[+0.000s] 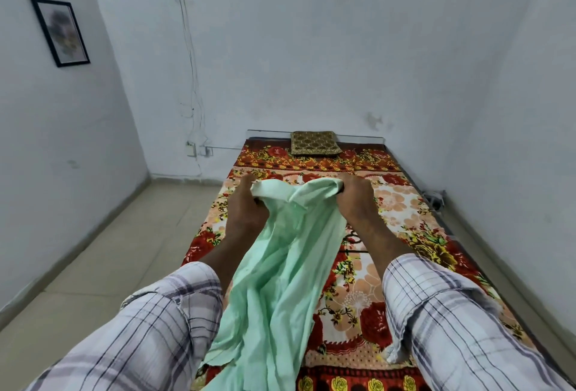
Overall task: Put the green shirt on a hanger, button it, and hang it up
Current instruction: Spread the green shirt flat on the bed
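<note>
Green shirt (280, 281): left hand (246, 206), right hand (355, 199)

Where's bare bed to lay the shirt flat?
Crowded: the middle, where the left hand and right hand hold the green shirt. Free: bed sheet between them and the pillow, and the strip right of the right hand to the bed edge.
</note>
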